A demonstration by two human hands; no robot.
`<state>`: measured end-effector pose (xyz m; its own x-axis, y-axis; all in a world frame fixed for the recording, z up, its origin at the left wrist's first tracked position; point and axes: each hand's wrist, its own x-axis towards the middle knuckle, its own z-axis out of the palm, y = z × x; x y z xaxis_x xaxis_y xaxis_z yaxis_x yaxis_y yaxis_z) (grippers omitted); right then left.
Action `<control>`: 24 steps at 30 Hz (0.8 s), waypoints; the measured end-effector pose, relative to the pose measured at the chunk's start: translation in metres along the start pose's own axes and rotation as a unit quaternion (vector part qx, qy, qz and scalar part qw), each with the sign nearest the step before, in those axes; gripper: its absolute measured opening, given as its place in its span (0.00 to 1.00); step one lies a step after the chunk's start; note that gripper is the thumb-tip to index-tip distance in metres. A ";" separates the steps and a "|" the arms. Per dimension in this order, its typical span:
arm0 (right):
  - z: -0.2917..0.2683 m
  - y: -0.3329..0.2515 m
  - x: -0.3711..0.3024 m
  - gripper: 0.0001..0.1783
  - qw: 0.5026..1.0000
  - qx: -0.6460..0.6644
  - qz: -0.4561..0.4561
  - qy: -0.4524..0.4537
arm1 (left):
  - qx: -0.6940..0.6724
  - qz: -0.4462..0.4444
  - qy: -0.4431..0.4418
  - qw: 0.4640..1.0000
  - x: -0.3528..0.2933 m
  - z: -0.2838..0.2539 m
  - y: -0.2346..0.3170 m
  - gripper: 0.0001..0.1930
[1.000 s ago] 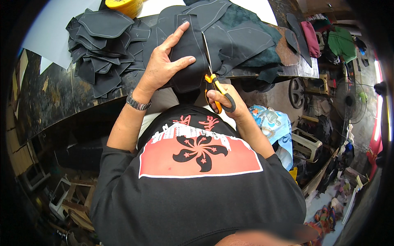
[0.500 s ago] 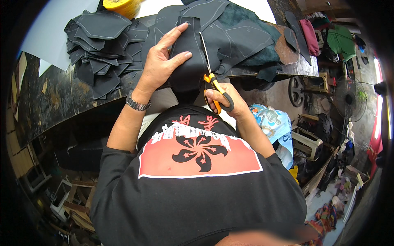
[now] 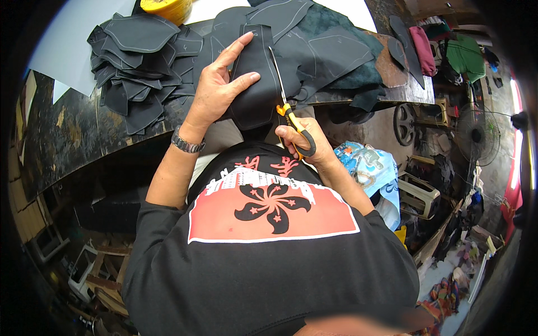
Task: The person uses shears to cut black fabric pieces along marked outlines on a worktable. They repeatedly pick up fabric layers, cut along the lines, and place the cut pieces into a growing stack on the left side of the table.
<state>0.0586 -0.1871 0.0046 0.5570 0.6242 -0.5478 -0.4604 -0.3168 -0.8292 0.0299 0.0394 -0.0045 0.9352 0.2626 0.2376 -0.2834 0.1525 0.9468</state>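
One flat, white-outlined black sheet (image 3: 255,73) overhangs the near edge of the dark, scuffed table (image 3: 67,131). I see the left hand (image 3: 216,89) with thumb and forefinger spread across it; whether hidden fingers grip beneath, I cannot tell. The right hand (image 3: 305,139) clasps yellow-and-black-handled metal scissors (image 3: 284,106) along its right side. Black cut pieces (image 3: 140,36) heap leftward; overlapping black sheets (image 3: 336,53) crowd beyond.
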 end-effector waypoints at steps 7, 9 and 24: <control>-0.002 -0.011 0.008 0.21 0.996 0.058 -0.020 -0.059 | 0.021 0.002 -0.014 1.000 -0.002 0.003 0.002 0.34; -0.002 -0.014 0.012 0.21 0.996 0.051 -0.023 -0.064 | -0.006 -0.018 -0.017 1.000 -0.006 0.007 0.004 0.34; 0.012 -0.004 0.014 0.21 0.999 0.033 -0.022 -0.003 | -0.041 -0.010 0.011 0.999 -0.011 0.010 0.000 0.35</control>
<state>0.0597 -0.1685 0.0013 0.5740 0.6407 -0.5100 -0.4799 -0.2415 -0.8434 0.0220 0.0266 -0.0052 0.9365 0.2787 0.2130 -0.2816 0.2354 0.9302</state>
